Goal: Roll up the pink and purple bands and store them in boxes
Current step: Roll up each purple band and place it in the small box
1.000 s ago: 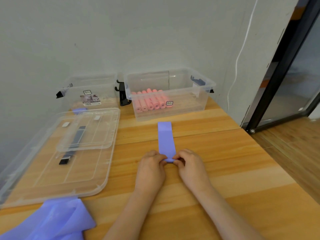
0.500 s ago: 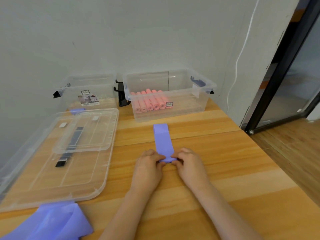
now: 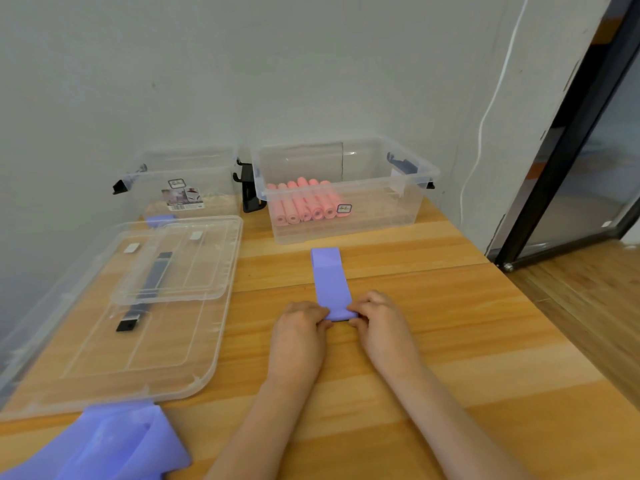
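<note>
A purple band [image 3: 330,282] lies flat on the wooden table [image 3: 450,341], stretching away from me. Its near end is curled into a small roll. My left hand [image 3: 299,336] pinches the roll's left side and my right hand [image 3: 381,323] pinches its right side. Several rolled pink bands [image 3: 303,204] lie in the clear box [image 3: 398,216] at the back. A second clear box [image 3: 194,168] at the back left holds one purple roll [image 3: 159,220]. A heap of loose purple bands [image 3: 104,445] sits at the near left corner.
Two clear lids [image 3: 104,341] are stacked on the table's left side, a dark latch piece beneath them. A wall stands behind the boxes. To the right the table ends over a wooden floor, next to a black-framed glass door [image 3: 571,140].
The flat part of the purple band has grown a little shorter as the roll under my fingers advanced. Both hands stay pinched on it.
</note>
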`<act>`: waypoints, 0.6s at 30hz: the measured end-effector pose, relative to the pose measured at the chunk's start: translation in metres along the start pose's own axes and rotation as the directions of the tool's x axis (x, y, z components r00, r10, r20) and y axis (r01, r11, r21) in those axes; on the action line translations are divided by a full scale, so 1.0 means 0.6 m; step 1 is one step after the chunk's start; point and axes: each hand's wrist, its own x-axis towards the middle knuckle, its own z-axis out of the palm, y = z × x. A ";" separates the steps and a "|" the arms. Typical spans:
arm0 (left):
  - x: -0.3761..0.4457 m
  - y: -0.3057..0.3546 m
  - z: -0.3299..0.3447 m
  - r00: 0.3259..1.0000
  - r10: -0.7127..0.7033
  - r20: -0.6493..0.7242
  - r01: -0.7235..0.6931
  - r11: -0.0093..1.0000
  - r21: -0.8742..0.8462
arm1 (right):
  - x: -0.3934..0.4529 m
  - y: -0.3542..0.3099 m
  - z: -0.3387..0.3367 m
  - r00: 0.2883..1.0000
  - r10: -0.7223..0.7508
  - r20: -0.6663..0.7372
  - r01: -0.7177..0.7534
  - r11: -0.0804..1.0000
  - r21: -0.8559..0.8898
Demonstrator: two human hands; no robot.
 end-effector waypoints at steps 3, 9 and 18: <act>0.002 0.002 0.001 1.000 -0.008 0.009 0.008 1.000 -0.006 | 0.003 -0.005 -0.003 1.000 -0.004 0.014 0.004 1.000 -0.019; 0.004 0.014 -0.003 0.999 -0.053 -0.009 0.053 0.998 -0.018 | 0.009 -0.011 -0.006 0.999 -0.005 0.040 0.007 1.000 -0.030; 0.007 0.013 -0.002 0.995 -0.101 -0.015 0.101 0.995 -0.028 | 0.016 -0.009 -0.019 0.988 0.155 -0.009 -0.150 0.970 0.192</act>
